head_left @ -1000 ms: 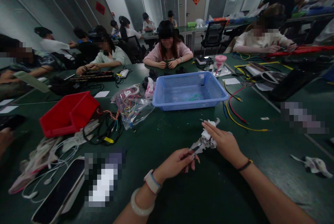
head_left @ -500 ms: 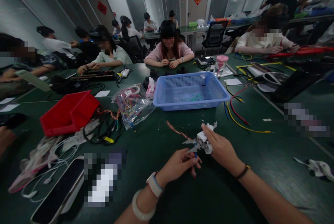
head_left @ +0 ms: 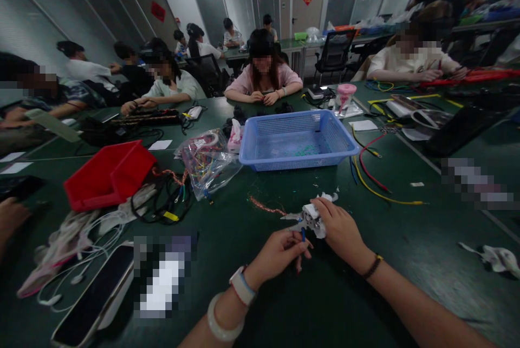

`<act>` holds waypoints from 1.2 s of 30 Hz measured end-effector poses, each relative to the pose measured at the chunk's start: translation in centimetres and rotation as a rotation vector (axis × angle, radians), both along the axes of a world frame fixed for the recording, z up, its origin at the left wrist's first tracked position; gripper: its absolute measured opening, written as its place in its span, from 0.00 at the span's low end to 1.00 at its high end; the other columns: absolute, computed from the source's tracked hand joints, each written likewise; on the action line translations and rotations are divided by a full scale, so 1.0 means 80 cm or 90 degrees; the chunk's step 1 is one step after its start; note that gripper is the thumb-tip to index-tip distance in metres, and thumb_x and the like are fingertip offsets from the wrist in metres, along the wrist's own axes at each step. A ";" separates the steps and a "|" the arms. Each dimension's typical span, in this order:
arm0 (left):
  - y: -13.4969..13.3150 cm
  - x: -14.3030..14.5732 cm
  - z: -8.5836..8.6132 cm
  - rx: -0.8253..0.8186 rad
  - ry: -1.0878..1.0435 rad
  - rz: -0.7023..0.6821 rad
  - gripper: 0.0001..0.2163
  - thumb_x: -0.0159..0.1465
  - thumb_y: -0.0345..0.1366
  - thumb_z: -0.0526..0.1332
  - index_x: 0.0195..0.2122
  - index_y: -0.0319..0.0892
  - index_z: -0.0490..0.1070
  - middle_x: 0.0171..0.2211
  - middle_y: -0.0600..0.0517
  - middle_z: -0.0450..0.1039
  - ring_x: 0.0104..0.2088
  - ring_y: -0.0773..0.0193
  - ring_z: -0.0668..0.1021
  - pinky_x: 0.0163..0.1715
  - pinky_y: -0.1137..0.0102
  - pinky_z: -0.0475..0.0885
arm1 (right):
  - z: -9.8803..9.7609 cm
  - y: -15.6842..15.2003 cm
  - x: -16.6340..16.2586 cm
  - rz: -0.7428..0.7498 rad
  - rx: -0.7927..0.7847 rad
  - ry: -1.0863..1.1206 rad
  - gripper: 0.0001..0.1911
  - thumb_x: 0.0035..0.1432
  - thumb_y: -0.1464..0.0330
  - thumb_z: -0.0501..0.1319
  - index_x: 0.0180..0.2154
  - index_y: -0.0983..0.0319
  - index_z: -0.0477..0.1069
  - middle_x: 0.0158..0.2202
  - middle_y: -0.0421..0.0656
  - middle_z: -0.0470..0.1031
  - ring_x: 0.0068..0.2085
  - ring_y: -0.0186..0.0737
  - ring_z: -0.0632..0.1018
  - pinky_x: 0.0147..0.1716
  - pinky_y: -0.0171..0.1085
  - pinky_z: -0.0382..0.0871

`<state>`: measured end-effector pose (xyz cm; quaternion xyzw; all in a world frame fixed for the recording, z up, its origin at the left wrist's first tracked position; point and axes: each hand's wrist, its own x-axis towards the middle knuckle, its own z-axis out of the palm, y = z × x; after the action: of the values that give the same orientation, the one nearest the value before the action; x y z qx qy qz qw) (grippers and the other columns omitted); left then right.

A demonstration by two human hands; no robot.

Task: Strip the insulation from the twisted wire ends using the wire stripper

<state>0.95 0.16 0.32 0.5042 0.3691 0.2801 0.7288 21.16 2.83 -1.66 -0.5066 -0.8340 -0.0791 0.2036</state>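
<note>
My right hand is closed around a white wire-stripping tool whose metal jaws point left. My left hand pinches a thin blue wire just under the tool. From the jaws a twisted strand of bare copper wire runs left over the dark green table. Both hands are near the table's front edge, close together, with a smartwatch and a pale bangle on my left wrist.
A blue basket stands beyond my hands, a red bin and a bag of coloured wires to the left. Yellow and red wires lie at the right. Cables, earphones and a phone crowd the near left. Several people sit around the tables.
The copper strand has come out of the tool's jaws and now lies lower and flatter on the table. The tool has tipped so its jaws point left. My hands stayed close together.
</note>
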 end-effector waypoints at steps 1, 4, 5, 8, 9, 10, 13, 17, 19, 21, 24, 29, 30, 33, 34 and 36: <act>0.000 0.000 -0.001 -0.006 0.000 0.002 0.15 0.60 0.44 0.64 0.34 0.35 0.69 0.29 0.50 0.74 0.20 0.71 0.73 0.21 0.75 0.68 | -0.001 0.000 0.000 -0.004 0.003 -0.008 0.24 0.55 0.81 0.51 0.54 0.67 0.62 0.51 0.54 0.71 0.47 0.47 0.75 0.44 0.44 0.70; -0.001 0.000 -0.005 -0.017 -0.010 0.013 0.15 0.59 0.44 0.64 0.34 0.36 0.68 0.29 0.50 0.74 0.20 0.71 0.74 0.21 0.75 0.69 | 0.000 0.000 -0.001 -0.006 0.002 -0.022 0.20 0.56 0.79 0.53 0.51 0.66 0.64 0.47 0.52 0.73 0.43 0.45 0.76 0.41 0.41 0.69; -0.001 0.000 -0.006 -0.017 -0.017 0.015 0.15 0.59 0.44 0.64 0.34 0.36 0.67 0.29 0.50 0.74 0.21 0.71 0.74 0.21 0.75 0.69 | 0.001 -0.001 -0.002 -0.003 -0.002 -0.023 0.18 0.57 0.79 0.53 0.50 0.65 0.65 0.46 0.51 0.73 0.42 0.44 0.76 0.40 0.40 0.69; -0.003 0.001 -0.009 -0.014 -0.032 0.013 0.15 0.59 0.44 0.65 0.34 0.36 0.66 0.30 0.50 0.74 0.21 0.70 0.75 0.21 0.75 0.69 | 0.005 -0.003 -0.004 0.002 -0.011 -0.022 0.15 0.57 0.79 0.54 0.46 0.64 0.67 0.41 0.48 0.74 0.37 0.40 0.76 0.36 0.37 0.67; -0.004 0.002 -0.009 -0.014 -0.033 0.007 0.15 0.59 0.44 0.65 0.34 0.36 0.66 0.30 0.50 0.74 0.21 0.70 0.75 0.21 0.75 0.69 | 0.006 -0.003 -0.004 -0.002 -0.012 -0.022 0.14 0.57 0.79 0.54 0.45 0.63 0.68 0.40 0.47 0.74 0.35 0.39 0.75 0.34 0.36 0.66; -0.004 0.002 -0.009 -0.015 -0.034 0.002 0.15 0.59 0.44 0.65 0.35 0.36 0.66 0.29 0.50 0.74 0.21 0.70 0.75 0.21 0.75 0.69 | 0.008 -0.004 -0.004 -0.008 -0.010 -0.023 0.13 0.58 0.78 0.54 0.44 0.63 0.68 0.38 0.46 0.74 0.33 0.39 0.75 0.33 0.36 0.65; -0.005 0.004 -0.010 -0.015 -0.036 -0.013 0.14 0.60 0.43 0.64 0.35 0.36 0.67 0.29 0.51 0.73 0.21 0.70 0.75 0.21 0.75 0.69 | 0.012 -0.004 -0.001 -0.026 0.001 -0.028 0.09 0.58 0.76 0.56 0.41 0.62 0.69 0.35 0.44 0.73 0.30 0.38 0.74 0.31 0.36 0.62; -0.006 0.004 -0.010 -0.005 -0.038 -0.015 0.14 0.59 0.43 0.65 0.34 0.37 0.65 0.30 0.50 0.74 0.21 0.71 0.75 0.22 0.75 0.69 | 0.016 -0.003 0.005 -0.036 0.007 -0.020 0.06 0.57 0.74 0.57 0.37 0.62 0.70 0.32 0.43 0.73 0.29 0.38 0.73 0.30 0.36 0.61; -0.005 0.004 -0.009 0.005 -0.035 -0.006 0.14 0.59 0.43 0.65 0.33 0.37 0.65 0.31 0.50 0.74 0.21 0.71 0.75 0.23 0.74 0.69 | 0.016 -0.003 0.008 -0.043 -0.002 -0.005 0.06 0.57 0.74 0.57 0.37 0.62 0.70 0.33 0.43 0.73 0.30 0.38 0.73 0.29 0.35 0.61; -0.004 0.004 -0.006 0.015 -0.023 -0.003 0.14 0.60 0.44 0.64 0.34 0.37 0.66 0.31 0.50 0.74 0.22 0.71 0.74 0.23 0.74 0.70 | 0.015 -0.001 0.011 -0.047 -0.012 0.008 0.11 0.55 0.77 0.56 0.41 0.62 0.70 0.38 0.44 0.75 0.34 0.39 0.74 0.30 0.35 0.63; -0.004 0.003 -0.001 0.031 0.003 -0.019 0.14 0.61 0.43 0.63 0.36 0.36 0.68 0.30 0.50 0.73 0.23 0.71 0.75 0.24 0.74 0.70 | 0.012 0.002 0.016 -0.041 -0.022 0.015 0.22 0.52 0.81 0.54 0.48 0.62 0.68 0.47 0.47 0.74 0.43 0.42 0.75 0.35 0.35 0.67; -0.003 0.001 -0.002 0.045 0.002 -0.031 0.12 0.63 0.42 0.61 0.35 0.36 0.67 0.32 0.50 0.73 0.25 0.70 0.76 0.27 0.73 0.71 | 0.009 0.005 0.023 -0.040 -0.021 0.015 0.30 0.50 0.83 0.51 0.55 0.62 0.64 0.54 0.47 0.71 0.48 0.44 0.74 0.39 0.38 0.72; -0.003 0.000 -0.002 0.044 0.000 -0.032 0.12 0.63 0.43 0.61 0.35 0.37 0.67 0.32 0.50 0.73 0.25 0.70 0.76 0.27 0.73 0.71 | 0.009 0.005 0.024 -0.039 -0.021 0.015 0.31 0.50 0.83 0.51 0.55 0.62 0.64 0.54 0.47 0.71 0.49 0.44 0.74 0.39 0.38 0.72; -0.004 0.000 -0.001 0.033 -0.006 -0.033 0.13 0.63 0.43 0.61 0.36 0.36 0.68 0.31 0.50 0.73 0.25 0.69 0.76 0.28 0.73 0.71 | 0.008 0.006 0.025 -0.028 -0.021 0.016 0.30 0.50 0.83 0.50 0.55 0.62 0.64 0.55 0.47 0.71 0.49 0.44 0.74 0.41 0.39 0.73; -0.004 0.000 0.001 0.028 -0.012 -0.034 0.14 0.62 0.44 0.62 0.37 0.36 0.68 0.31 0.49 0.73 0.26 0.68 0.76 0.28 0.72 0.71 | 0.008 0.006 0.025 -0.024 -0.019 0.018 0.30 0.51 0.83 0.51 0.56 0.62 0.64 0.55 0.47 0.71 0.50 0.44 0.74 0.41 0.39 0.73; -0.005 0.001 0.005 0.026 -0.032 -0.035 0.14 0.62 0.44 0.62 0.37 0.35 0.69 0.32 0.49 0.73 0.27 0.67 0.77 0.31 0.71 0.72 | 0.006 0.006 0.026 -0.016 -0.016 0.023 0.29 0.52 0.83 0.51 0.55 0.63 0.64 0.54 0.48 0.71 0.50 0.44 0.74 0.42 0.38 0.73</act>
<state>1.03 -0.22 0.71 0.5217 0.3312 0.2798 0.7347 23.23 3.31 -1.17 -0.5210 -0.8246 -0.0619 0.2114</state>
